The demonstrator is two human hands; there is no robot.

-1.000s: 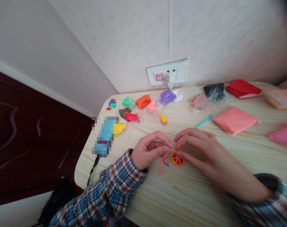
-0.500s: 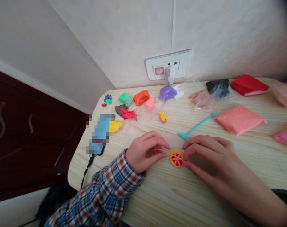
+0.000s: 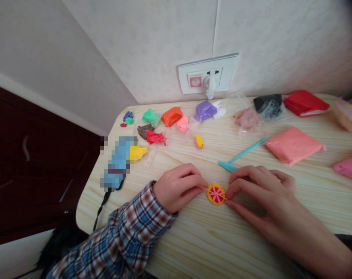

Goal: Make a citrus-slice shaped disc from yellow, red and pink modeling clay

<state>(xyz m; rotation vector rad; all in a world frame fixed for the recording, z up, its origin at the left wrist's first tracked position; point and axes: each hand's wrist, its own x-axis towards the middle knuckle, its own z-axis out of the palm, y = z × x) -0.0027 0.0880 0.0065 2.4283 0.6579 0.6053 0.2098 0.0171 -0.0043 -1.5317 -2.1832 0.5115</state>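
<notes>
A small round clay disc (image 3: 216, 200) with a yellow rim, a red middle and pink strips across it lies on the wooden table (image 3: 193, 240). Over it stretches a thin pink clay strand (image 3: 214, 193). My left hand (image 3: 180, 188) pinches the strand's left end between thumb and fingers. At the disc's right edge, my right hand (image 3: 260, 193) pinches the other end with thumb and forefinger. Just behind my right hand lies a turquoise tool (image 3: 245, 151) with a long handle and a flat blade, partly hidden by the fingers.
Bags of coloured clay line the back, among them an orange bag (image 3: 172, 116) and a purple bag (image 3: 205, 111). A large salmon-pink pack (image 3: 294, 145) lies right. A blurred-out phone-like device (image 3: 119, 162) with a black cable sits left, below small clay fruits (image 3: 127, 117). A yellow-pink clay piece (image 3: 198, 142) lies mid-table.
My hands have moved apart, drawing the strand from a dangling curl to a straight line over the disc. My left fingers have closed on its end. The turquoise blade has come into view.
</notes>
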